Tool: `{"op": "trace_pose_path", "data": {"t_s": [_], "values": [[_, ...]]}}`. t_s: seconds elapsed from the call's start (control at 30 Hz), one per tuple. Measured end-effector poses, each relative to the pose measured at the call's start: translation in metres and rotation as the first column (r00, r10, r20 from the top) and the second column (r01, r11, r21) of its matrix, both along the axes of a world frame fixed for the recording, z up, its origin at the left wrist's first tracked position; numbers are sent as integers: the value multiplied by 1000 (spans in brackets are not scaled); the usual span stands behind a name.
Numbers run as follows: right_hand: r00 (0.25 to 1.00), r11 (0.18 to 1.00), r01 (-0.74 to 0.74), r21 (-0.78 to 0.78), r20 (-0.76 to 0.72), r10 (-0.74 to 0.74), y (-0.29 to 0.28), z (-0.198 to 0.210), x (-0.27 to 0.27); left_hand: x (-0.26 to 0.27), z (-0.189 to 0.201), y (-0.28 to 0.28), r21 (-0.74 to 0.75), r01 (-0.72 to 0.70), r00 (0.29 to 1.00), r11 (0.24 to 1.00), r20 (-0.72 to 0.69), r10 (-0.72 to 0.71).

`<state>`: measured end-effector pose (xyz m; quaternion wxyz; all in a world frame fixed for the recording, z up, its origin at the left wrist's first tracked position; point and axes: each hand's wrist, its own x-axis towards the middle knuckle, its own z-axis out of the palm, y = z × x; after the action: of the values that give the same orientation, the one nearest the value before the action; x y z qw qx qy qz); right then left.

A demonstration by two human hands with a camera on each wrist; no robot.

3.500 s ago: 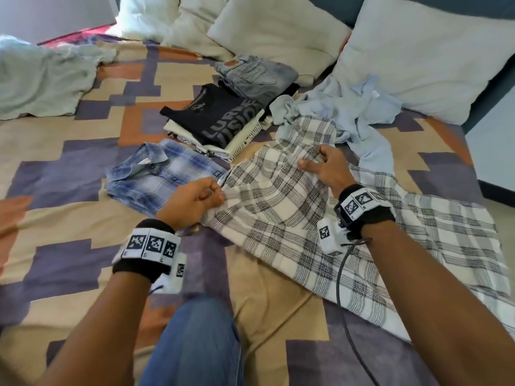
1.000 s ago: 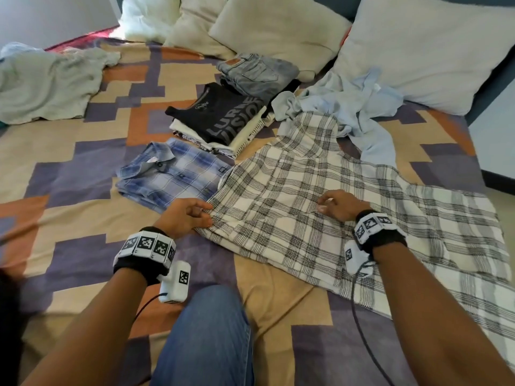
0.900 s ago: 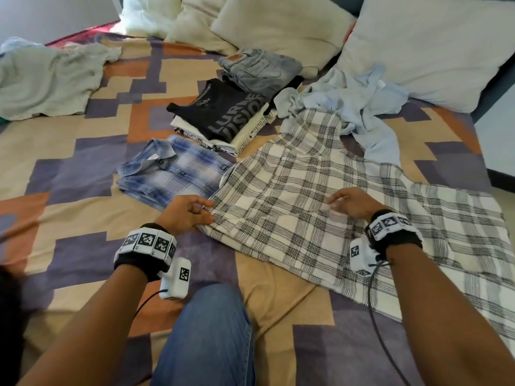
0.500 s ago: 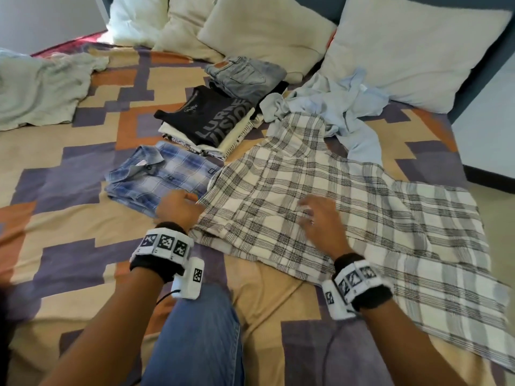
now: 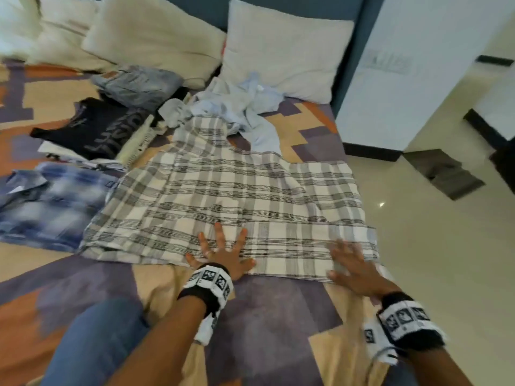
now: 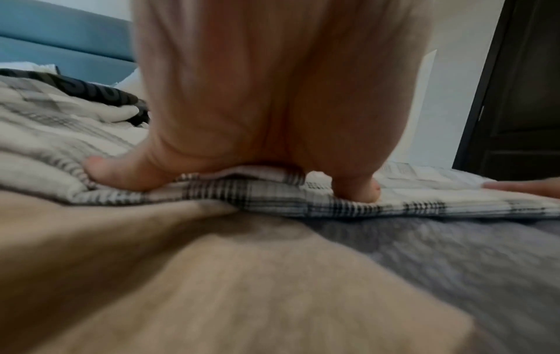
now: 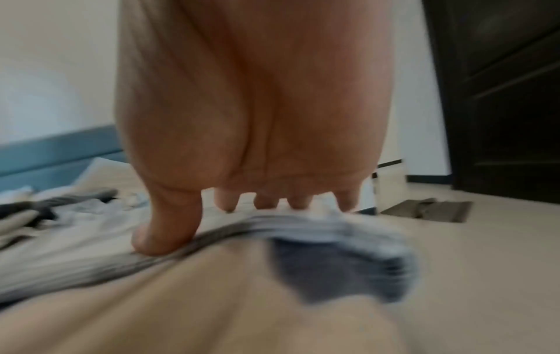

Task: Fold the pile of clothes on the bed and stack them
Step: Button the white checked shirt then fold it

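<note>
Since half a second ago both hands have slid rightward along the near hem of the grey plaid shirt (image 5: 223,196): the left hand (image 5: 221,256), which was bunched at the shirt's left corner beside the folded blue plaid shirt (image 5: 47,201), now lies flat on the middle of the hem, and the right hand (image 5: 352,267) has gone from the shirt's middle to its near right corner, at the edge of the bed (image 5: 267,310).

The left hand is spread wide, fingers straight, palm pressing the cloth down; the left wrist view shows thumb and little finger planted on the doubled plaid edge. The right hand is also flat with fingers splayed, blurred, resting on the corner of the shirt; in the right wrist view its thumb presses the fabric and the other fingertips sit on the raised fold.

The grey plaid shirt lies spread across the patterned bedcover, reaching away from both hands toward the crumpled light blue garment (image 5: 237,110). To its left sit the black printed T-shirt (image 5: 94,129) on a folded stack and folded grey jeans (image 5: 136,86), near the pillows (image 5: 281,48).
</note>
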<state>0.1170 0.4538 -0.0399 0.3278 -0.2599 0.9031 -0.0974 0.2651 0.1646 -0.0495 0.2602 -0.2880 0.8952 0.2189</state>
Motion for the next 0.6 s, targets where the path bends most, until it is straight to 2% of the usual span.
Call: {"op": "trace_pose_path", "data": {"t_s": [0.07,0.13,0.17,0.23,0.3,0.33,0.37,0.4,0.47,0.5,0.53,0.6], "values": [[978,978,205,25,20,-206,59,-15,-13,-4,-1,2,3,33,999,999,-6,-33],[927,928,372,28,-49,-371,82,-23,-18,-5,0,5,-16,57,998,998,-12,-57],[916,923,384,-8,-120,-382,79,-25,-18,-4,-1,5,-32,78,997,996,-11,-79],[929,955,275,-110,-225,-294,55,-16,-8,-2,-3,4,-54,111,994,992,-14,-111],[952,968,146,-202,-238,-193,31,-16,-1,-1,-3,3,-68,121,992,990,-22,-123],[951,964,163,-209,-226,-210,23,-17,-1,-1,-2,2,-59,117,993,991,-20,-119],[931,929,253,-270,-193,-309,19,-22,-5,-1,-1,3,-47,110,994,993,-15,-111],[874,851,393,-348,-146,-463,18,-22,-10,-1,0,4,-41,106,994,994,-9,-106],[677,621,634,-462,-56,-734,21,-21,-28,-1,1,4,-44,103,995,994,-4,-103],[597,536,694,-481,-34,-802,24,-19,-38,-1,1,4,-49,105,994,993,0,-105],[551,490,729,-478,-17,-835,27,-14,-48,-2,1,4,-52,107,994,993,8,-107],[520,446,762,-469,33,-854,28,-12,-71,-2,0,5,-56,111,994,992,20,-110]]}}
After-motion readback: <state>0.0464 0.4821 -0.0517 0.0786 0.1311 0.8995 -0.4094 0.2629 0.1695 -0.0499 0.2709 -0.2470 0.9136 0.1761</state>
